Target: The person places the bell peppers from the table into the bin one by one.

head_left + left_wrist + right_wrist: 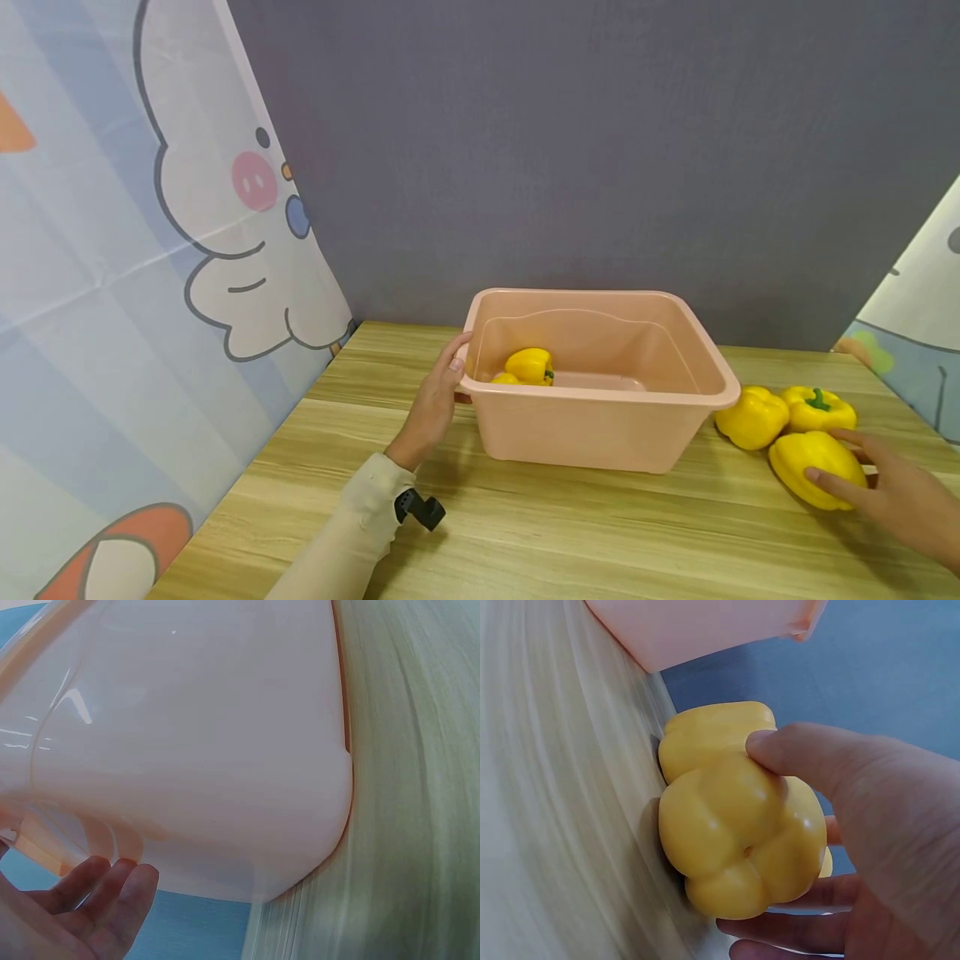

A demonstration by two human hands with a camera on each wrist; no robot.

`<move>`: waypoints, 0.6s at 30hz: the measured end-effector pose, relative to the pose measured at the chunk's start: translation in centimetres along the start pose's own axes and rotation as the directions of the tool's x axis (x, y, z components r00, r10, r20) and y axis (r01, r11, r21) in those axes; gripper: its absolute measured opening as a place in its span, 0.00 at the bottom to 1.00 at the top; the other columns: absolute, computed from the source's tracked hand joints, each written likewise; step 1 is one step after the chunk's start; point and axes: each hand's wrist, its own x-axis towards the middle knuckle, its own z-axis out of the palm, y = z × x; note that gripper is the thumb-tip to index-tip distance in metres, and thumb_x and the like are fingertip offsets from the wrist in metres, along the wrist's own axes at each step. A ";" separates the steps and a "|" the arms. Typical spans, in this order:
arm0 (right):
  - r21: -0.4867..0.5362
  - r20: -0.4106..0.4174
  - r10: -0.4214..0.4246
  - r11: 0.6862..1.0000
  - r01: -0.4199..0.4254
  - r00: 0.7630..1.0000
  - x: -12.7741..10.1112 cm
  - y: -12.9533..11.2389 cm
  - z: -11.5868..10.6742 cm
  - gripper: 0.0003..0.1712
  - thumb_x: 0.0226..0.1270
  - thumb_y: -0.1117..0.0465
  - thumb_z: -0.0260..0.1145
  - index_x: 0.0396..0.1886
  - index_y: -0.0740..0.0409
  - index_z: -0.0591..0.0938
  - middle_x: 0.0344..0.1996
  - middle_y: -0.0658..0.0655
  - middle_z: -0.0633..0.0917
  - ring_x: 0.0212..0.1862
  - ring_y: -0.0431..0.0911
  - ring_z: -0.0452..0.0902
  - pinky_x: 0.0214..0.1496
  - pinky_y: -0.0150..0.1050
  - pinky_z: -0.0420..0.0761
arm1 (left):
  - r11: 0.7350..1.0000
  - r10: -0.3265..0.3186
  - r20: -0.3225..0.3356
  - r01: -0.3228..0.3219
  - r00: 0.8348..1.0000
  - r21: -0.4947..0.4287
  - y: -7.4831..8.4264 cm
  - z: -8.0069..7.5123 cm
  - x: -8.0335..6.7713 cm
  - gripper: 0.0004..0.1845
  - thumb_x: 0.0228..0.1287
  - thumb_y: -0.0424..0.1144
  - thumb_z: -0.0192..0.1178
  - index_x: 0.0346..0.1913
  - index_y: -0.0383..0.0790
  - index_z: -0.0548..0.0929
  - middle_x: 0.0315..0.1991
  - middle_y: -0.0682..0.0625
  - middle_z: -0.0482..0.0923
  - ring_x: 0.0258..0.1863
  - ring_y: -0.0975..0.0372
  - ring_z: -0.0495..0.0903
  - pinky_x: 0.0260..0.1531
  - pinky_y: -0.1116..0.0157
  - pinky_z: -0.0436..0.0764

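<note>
My right grip (896, 492) holds one lobed yellow bell pepper (813, 467), right of and nearer me than the pink rectangular plastic tub (577, 429), its left rim (475, 312) in my left grip (431, 400).

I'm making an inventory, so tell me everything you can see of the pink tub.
The pink tub is rectangular, open on top and apparently plastic, its smooth walls narrowing toward the base. It stands upright on the table. The left hand grips its outturned rim at the left end, where at least two yellow peppers lie inside.
</note>
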 end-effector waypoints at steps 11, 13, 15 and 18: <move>-0.025 -0.022 -0.031 0.999 0.030 0.999 -0.2 0.2 0.3 0.54 0.71 0.39 0.63 0.64 0.87 0.56 0.49 0.93 0.68 0.42 0.76 0.75 0.37 0.61 0.79 | 1.000 -0.003 -0.011 0.003 1.000 -0.008 -0.1 0.1 -0.1 0.28 0.79 0.53 0.37 0.78 0.53 0.60 0.69 0.40 0.67 0.47 0.49 0.78 0.44 0.35 0.76; -0.026 -0.025 -0.032 0.999 0.031 0.999 -0.3 0.1 0.4 0.53 0.71 0.40 0.63 0.64 0.87 0.56 0.48 0.92 0.68 0.42 0.76 0.75 0.37 0.61 0.79 | 1.000 -0.005 -0.009 0.005 1.000 -0.011 0.0 0.1 -0.1 0.28 0.79 0.53 0.37 0.78 0.54 0.60 0.70 0.40 0.67 0.48 0.49 0.78 0.44 0.34 0.76; -0.021 -0.029 -0.034 0.999 0.033 0.999 -0.4 0.0 0.4 0.53 0.71 0.40 0.63 0.64 0.87 0.57 0.49 0.92 0.68 0.42 0.76 0.75 0.37 0.61 0.79 | 1.000 -0.006 -0.009 0.006 1.000 -0.008 0.0 0.1 -0.1 0.28 0.79 0.53 0.37 0.78 0.54 0.60 0.70 0.40 0.67 0.48 0.50 0.78 0.44 0.35 0.76; -0.004 -0.028 -0.032 0.999 0.032 0.999 -0.6 -0.5 0.4 0.52 0.71 0.42 0.63 0.63 0.88 0.56 0.48 0.93 0.67 0.43 0.77 0.74 0.38 0.62 0.78 | 1.000 -0.006 -0.007 0.006 1.000 -0.004 0.0 0.1 0.1 0.28 0.79 0.52 0.37 0.78 0.53 0.60 0.68 0.38 0.68 0.48 0.50 0.78 0.44 0.35 0.77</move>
